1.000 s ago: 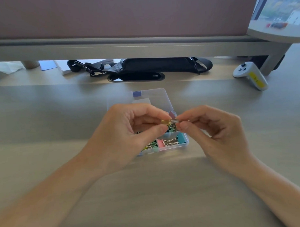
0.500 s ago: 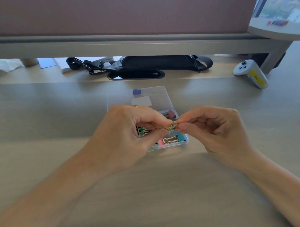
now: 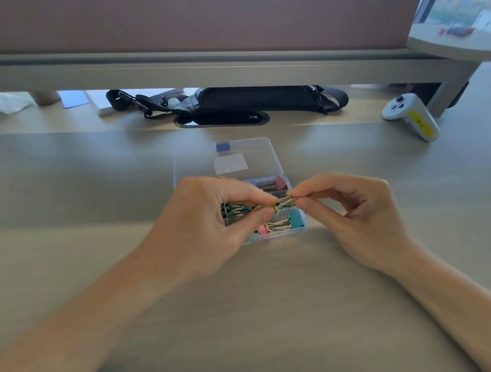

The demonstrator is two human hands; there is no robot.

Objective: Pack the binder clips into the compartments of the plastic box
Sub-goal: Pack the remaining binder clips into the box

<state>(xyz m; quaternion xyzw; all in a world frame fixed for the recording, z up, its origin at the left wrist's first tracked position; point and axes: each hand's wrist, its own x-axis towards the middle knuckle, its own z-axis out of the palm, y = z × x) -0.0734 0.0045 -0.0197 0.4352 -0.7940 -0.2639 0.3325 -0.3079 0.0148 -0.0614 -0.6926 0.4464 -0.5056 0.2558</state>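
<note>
A yellow clip (image 3: 284, 203) was held just above the box (image 3: 297, 232), over its middle, and was shared by both hands. The yellow body was pinched between the thumb and forefinger of the left hand (image 3: 212, 223), whose other fingers were curled under the palm. The wire handles, pointing toward 3 o'clock, were pinched between the thumb and forefinger of the right hand (image 3: 359, 218); the remaining fingers of that hand were loosely bent and held nothing.

The box was set on the table (image 3: 243, 311) near the middle of the view, with its clear lid (image 3: 254, 152) laid open toward 12 o'clock. A blue latch (image 3: 223, 146) and a white label (image 3: 230, 163) were seen on the lid. In the compartment at the box's 5 o'clock corner, 1 teal clip (image 3: 296, 221) and 1 pink clip (image 3: 262, 229) were lying side by side. A red clip (image 3: 280, 182) was lodged in the compartment at 1 o'clock. Several green clips (image 3: 234, 210) were packed in a compartment at 9 o'clock, partly hidden by the left hand.

Well beyond the box at 12 o'clock, a black bag (image 3: 263, 100) was stretched along the table's far edge. A white controller (image 3: 411, 116) with a yellow sticker was laid at 2 o'clock.
</note>
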